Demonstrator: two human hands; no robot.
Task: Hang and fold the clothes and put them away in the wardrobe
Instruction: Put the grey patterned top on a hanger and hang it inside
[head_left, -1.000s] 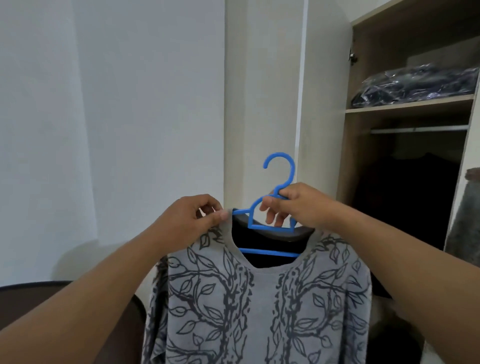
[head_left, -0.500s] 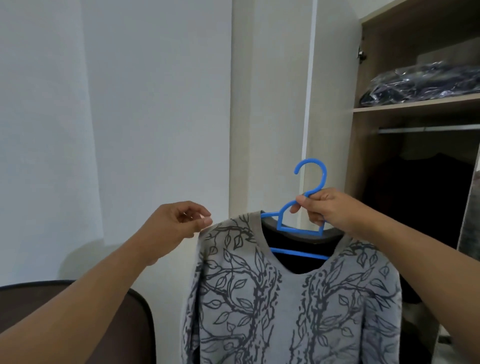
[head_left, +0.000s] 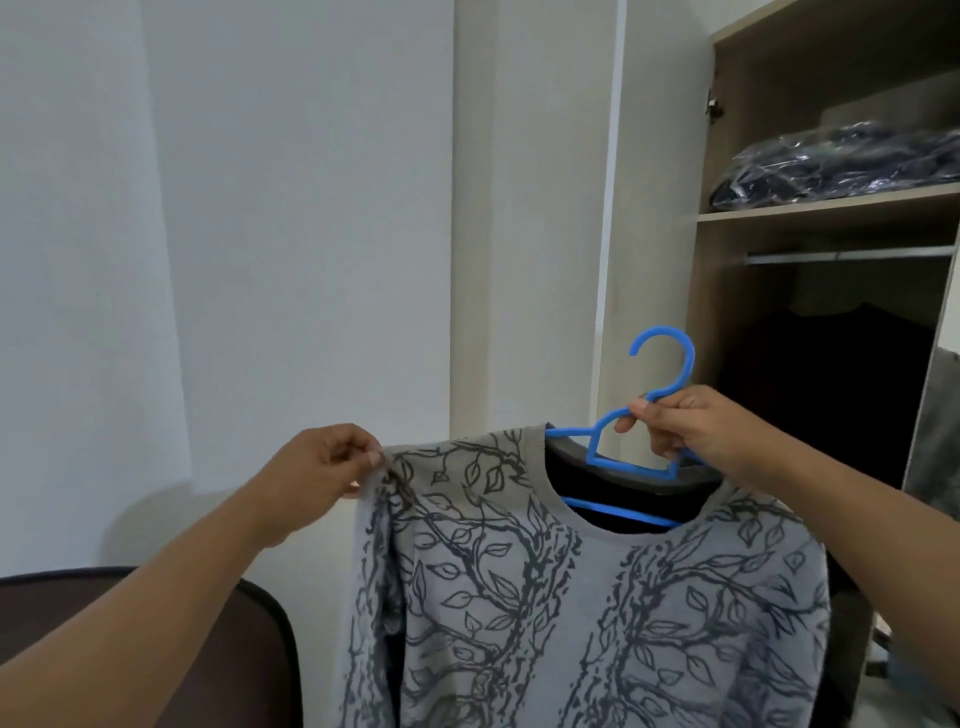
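Note:
A grey top (head_left: 561, 587) printed with dark vines and leaves hangs on a blue plastic hanger (head_left: 662, 364), held up in front of me. My right hand (head_left: 685, 423) grips the hanger at the base of its hook. My left hand (head_left: 327, 465) pinches the top's left shoulder seam. The open wardrobe (head_left: 727, 291) stands to the right, with a metal rail (head_left: 847, 254) under its shelf and a dark garment (head_left: 831, 374) hanging below.
A plastic-wrapped dark bundle (head_left: 836, 166) lies on the wardrobe shelf. A dark brown rounded chair back (head_left: 156, 623) sits at the lower left. A white wall fills the left; a grey garment (head_left: 940, 431) shows at the right edge.
The hanger and top have shifted right, toward the wardrobe. My left hand let go of the neckline, hung free briefly, and now pinches the left shoulder.

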